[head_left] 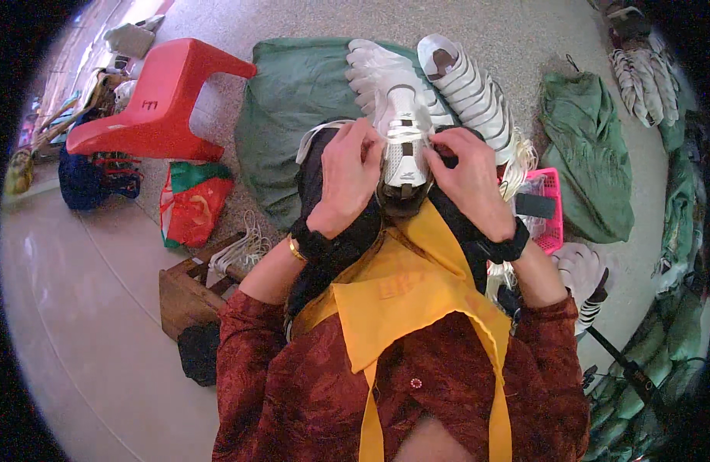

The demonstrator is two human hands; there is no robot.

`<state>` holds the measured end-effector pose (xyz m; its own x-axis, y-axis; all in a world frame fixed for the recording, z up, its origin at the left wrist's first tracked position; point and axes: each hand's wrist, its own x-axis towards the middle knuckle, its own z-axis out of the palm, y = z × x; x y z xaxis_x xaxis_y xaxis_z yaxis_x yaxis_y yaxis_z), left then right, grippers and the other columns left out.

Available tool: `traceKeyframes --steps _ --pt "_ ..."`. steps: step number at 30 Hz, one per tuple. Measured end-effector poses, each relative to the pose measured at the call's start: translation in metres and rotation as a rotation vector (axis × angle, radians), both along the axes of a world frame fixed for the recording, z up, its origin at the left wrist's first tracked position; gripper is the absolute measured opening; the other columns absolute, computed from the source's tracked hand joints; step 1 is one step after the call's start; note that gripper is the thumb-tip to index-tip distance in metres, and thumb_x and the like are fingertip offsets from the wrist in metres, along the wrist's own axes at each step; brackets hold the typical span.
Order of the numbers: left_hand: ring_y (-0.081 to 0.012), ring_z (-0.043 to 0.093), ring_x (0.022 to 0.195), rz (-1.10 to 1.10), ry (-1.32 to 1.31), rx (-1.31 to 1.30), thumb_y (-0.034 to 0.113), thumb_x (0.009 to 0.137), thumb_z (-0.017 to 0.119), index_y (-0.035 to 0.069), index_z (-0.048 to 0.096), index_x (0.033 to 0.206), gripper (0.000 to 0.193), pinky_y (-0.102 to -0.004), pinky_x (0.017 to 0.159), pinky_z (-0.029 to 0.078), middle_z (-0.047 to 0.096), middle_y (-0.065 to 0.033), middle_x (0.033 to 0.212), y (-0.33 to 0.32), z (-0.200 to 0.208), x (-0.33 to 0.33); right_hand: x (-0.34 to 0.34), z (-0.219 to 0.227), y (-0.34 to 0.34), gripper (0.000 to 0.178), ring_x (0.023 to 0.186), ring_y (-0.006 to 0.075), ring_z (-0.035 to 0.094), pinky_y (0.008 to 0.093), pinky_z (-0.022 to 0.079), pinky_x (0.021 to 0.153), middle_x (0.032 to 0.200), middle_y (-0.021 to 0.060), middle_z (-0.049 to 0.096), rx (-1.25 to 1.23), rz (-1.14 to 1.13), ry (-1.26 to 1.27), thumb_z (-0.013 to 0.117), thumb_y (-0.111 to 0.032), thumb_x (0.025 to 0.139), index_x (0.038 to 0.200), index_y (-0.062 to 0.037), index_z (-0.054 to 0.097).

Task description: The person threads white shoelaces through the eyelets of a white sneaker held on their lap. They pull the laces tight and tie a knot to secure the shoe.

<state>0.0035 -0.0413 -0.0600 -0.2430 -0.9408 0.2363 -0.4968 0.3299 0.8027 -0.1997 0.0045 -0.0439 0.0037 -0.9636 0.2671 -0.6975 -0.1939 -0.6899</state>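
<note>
A white shoe upper [406,171] with a dark heel end rests at my lap, between my two hands, its toe pointing away from me. White shoelace [405,137] crosses its eyelet rows. At the left eyelet edge my left hand [344,175] has its fingers pinched on the lace. My right hand [473,179] is also closed, thumb and forefinger together on the lace at the other edge. The exact lace ends are hidden by my fingers. Just beyond lies a fanned row of white shoe uppers [364,68]; another overlapping row [478,91] lies to its right.
Green cloth [282,115] spreads under the uppers. A red plastic chair [158,96] and a wooden stool [187,302] with loose laces [245,250] are at left. Right of me are hanging laces [516,173], a pink basket [556,219] and a green sack [589,146].
</note>
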Motion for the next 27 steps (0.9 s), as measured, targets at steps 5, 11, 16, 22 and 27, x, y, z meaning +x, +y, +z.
traceKeyframes --steps 5,11,16,22,27 --pt "-0.0264 0.058 0.064 -0.019 -0.013 -0.066 0.002 0.087 0.068 0.002 0.060 0.090 0.009 -0.0367 0.061 0.048 0.056 -0.0134 0.076 0.002 -0.002 0.002 0.004 -0.006 0.002 0.019 0.084 0.0413 0.068 0.0452 0.055 0.074 0.089 0.0215 0.068 0.049 -0.055 -0.035 0.067 -0.005 0.087 0.105 0.0013 0.065" --pt "-0.0295 0.059 0.070 -0.088 -0.031 -0.008 0.005 0.087 0.068 0.003 0.058 0.093 0.012 -0.0394 0.064 0.048 0.056 -0.0139 0.081 0.008 0.004 0.004 0.007 -0.010 0.005 0.025 0.088 0.0402 0.068 0.0459 0.055 0.076 0.093 0.0220 0.068 -0.039 -0.002 0.089 0.063 -0.001 0.086 0.111 0.0004 0.060" --pt "-0.0400 0.059 0.086 -0.135 -0.144 -0.104 0.006 0.090 0.063 0.001 0.054 0.100 0.015 -0.0477 0.075 0.048 0.056 -0.0204 0.091 0.007 0.001 0.007 0.012 -0.003 0.003 0.021 0.090 0.0396 0.066 0.0465 0.055 0.077 0.093 0.0209 0.064 -0.004 0.115 0.352 0.061 0.001 0.081 0.102 -0.0001 0.059" --pt "-0.0448 0.057 0.090 -0.110 -0.119 -0.087 0.002 0.090 0.058 -0.001 0.050 0.103 0.016 -0.0510 0.077 0.047 0.056 -0.0236 0.095 0.010 -0.004 0.001 0.010 0.007 -0.005 0.016 0.091 0.0374 0.064 0.0460 0.055 0.076 0.095 0.0178 0.059 0.025 0.154 0.523 0.059 -0.001 0.082 0.097 -0.0002 0.056" --pt "-0.0415 0.057 0.083 -0.079 -0.039 -0.049 0.000 0.087 0.059 -0.001 0.051 0.101 0.016 -0.0480 0.073 0.047 0.056 -0.0219 0.091 0.007 -0.009 0.001 0.007 -0.002 -0.011 0.016 0.089 0.0358 0.061 0.0448 0.053 0.077 0.093 0.0160 0.053 -0.208 0.166 0.524 0.059 -0.003 0.083 0.097 -0.0013 0.055"
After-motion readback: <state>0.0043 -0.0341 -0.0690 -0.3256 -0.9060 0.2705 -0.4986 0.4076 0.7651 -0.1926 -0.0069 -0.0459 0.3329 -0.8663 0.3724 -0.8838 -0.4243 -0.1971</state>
